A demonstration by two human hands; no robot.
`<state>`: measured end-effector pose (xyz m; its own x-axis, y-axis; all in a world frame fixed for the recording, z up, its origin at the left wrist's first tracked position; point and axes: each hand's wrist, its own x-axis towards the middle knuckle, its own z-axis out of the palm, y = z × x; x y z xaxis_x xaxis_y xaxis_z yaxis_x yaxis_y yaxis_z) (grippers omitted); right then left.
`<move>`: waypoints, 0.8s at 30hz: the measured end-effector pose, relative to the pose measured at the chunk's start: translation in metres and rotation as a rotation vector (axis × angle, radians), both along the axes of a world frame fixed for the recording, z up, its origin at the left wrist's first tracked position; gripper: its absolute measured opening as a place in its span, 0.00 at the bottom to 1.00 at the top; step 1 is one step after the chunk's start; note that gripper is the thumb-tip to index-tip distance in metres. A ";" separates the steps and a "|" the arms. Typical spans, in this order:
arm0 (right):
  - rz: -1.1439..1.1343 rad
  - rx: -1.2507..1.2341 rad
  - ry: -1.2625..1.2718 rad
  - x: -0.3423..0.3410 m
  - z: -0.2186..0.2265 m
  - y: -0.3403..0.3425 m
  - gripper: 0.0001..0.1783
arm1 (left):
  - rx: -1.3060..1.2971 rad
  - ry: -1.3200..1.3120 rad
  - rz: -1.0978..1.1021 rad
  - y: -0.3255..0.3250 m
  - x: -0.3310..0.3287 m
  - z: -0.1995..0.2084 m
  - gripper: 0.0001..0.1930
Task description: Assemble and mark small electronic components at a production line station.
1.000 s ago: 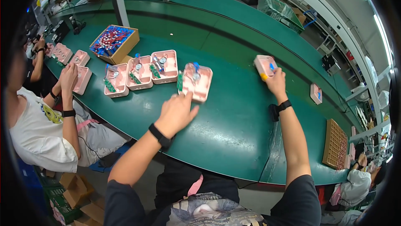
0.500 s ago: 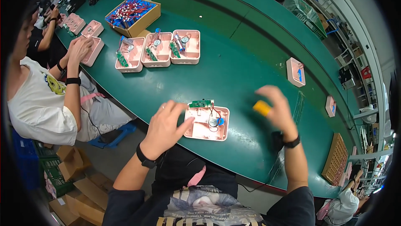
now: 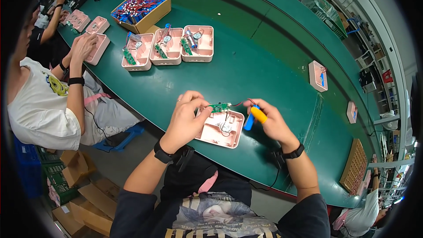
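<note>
A pink plastic housing [image 3: 215, 139] lies on the green table in front of me, with a round metallic part [image 3: 226, 126] and thin wires inside. My left hand [image 3: 185, 117] is closed on the green circuit board [image 3: 219, 107] over the housing's far edge, pinching its left end. To the right of the housing, my right hand [image 3: 272, 121] grips a blue cylindrical battery [image 3: 249, 122], held tilted. Red and dark wires [image 3: 238, 104] run from the board to the right hand. A yellow sleeve [image 3: 258, 114] seems to cover the right thumb.
Three pink housings [image 3: 166, 59] with boards and batteries stand together at far left, before a carton [image 3: 154, 17] of blue batteries. Two more housings [image 3: 318, 87] lie at right, beyond a partitioned tray [image 3: 352, 167]. A co-worker [image 3: 44, 101] handles a housing on the left.
My right hand has come in from the right and taken the blue battery out of the housing. My left hand has moved from the housing's left side onto the circuit board.
</note>
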<state>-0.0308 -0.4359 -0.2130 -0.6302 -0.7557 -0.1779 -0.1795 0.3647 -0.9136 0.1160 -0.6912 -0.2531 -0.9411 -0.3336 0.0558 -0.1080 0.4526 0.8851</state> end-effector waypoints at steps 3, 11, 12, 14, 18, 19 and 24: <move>-0.127 0.048 -0.245 -0.013 -0.011 0.003 0.15 | -0.069 0.205 0.047 0.003 0.001 -0.015 0.07; 0.023 -0.040 0.736 0.011 -0.008 -0.011 0.20 | 0.382 0.000 -0.047 0.002 0.007 -0.022 0.07; 0.108 -0.064 0.813 0.016 -0.002 -0.019 0.21 | 0.369 0.008 -0.044 0.002 0.009 -0.024 0.07; 0.281 -0.114 0.965 0.022 0.003 -0.031 0.21 | 0.342 0.024 -0.038 0.001 0.013 -0.027 0.08; 0.367 -0.101 0.878 0.014 -0.014 -0.034 0.19 | 0.343 0.015 -0.064 0.002 0.013 -0.022 0.06; 0.374 -0.104 0.872 0.014 -0.014 -0.033 0.19 | 0.344 0.011 -0.056 0.005 0.016 -0.020 0.06; 0.361 -0.100 0.864 0.012 -0.012 -0.034 0.17 | 0.270 0.076 0.125 0.036 0.047 -0.015 0.22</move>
